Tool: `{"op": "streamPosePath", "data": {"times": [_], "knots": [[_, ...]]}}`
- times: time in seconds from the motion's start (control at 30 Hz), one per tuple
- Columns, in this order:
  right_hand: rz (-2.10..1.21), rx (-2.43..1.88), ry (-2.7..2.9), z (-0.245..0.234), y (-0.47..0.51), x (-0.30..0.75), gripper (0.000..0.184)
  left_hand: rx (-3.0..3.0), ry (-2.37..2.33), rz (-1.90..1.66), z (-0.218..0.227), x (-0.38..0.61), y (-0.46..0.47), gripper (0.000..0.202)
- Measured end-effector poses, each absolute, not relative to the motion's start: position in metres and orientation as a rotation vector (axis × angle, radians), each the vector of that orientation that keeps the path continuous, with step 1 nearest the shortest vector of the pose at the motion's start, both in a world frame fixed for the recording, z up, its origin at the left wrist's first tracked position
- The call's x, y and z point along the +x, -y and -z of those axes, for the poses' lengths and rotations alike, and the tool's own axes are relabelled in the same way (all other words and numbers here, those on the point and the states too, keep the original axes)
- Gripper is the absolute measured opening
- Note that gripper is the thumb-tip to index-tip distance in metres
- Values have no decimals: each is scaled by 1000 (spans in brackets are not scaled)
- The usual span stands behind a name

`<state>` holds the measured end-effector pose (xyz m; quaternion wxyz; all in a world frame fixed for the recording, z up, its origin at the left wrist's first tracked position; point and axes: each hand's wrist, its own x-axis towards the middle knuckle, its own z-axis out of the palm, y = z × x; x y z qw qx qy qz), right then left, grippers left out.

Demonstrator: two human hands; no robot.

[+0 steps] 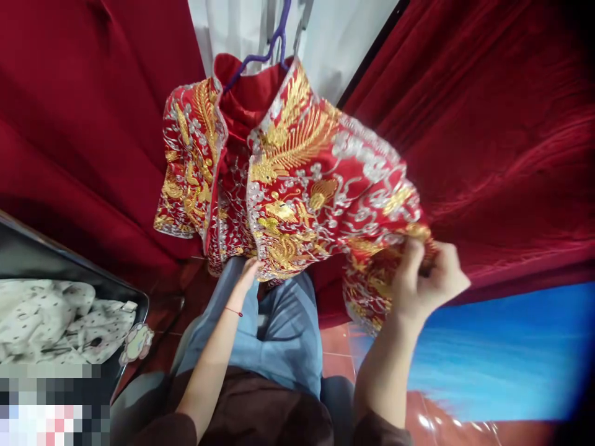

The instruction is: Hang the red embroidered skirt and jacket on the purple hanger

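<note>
A red jacket point(297, 179) thick with gold and silver embroidery hangs on a purple hanger point(272, 46) in front of me. My right hand point(427, 282) is closed on the end of its right sleeve, pinching the cloth and holding it out to the side. My left hand point(246, 275) reaches up to the jacket's lower front hem; its fingers are mostly hidden behind the cloth. A thin red string circles my left wrist. Below the jacket are my legs in grey-blue trousers point(279, 334).
Dark red curtains point(488, 136) hang on both sides, with a pale wall between them behind the hanger. A dark tray or case point(69, 266) at the left holds a white dotted cloth point(56, 319). A blue surface point(502, 353) lies at the right over a red tiled floor.
</note>
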<state>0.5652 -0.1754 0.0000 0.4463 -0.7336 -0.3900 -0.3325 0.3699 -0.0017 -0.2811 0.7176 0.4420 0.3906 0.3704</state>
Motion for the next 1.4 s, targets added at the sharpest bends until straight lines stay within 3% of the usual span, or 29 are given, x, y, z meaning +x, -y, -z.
{"op": "streamPosePath", "data": {"times": [0.13,0.37,0.53,0.73,0.9,1.03,1.17,1.23,1.3,1.33,1.4], "knots": [[649,-1865,1043,36,181,568,35,897,-935,-938,280,349,-2,34],[717,-1782,881,28,178,569,39,831,-958,-1138,260,298,-27,45],[504,-1855,1020,48,163,575,37,1005,-970,-1092,269,296,-34,36],[614,-1734,993,56,172,566,30,996,-953,-1087,287,314,-26,29],[498,-1820,1140,78,149,558,34,854,-942,-1104,294,326,-42,30],[730,-1828,949,89,136,539,26,757,-869,-1106,285,312,-52,34],[1042,-1564,902,93,132,495,21,262,-644,-1292,264,260,-62,55],[880,-1450,1103,101,120,466,17,1,-631,-1306,251,241,-68,46],[485,-1444,1304,114,100,436,14,-56,-686,-1252,240,239,-66,27],[270,-1469,1359,122,88,422,17,-38,-698,-1220,236,244,-60,22],[-77,-1524,1388,142,66,400,41,6,-716,-1106,234,265,-37,20]]}}
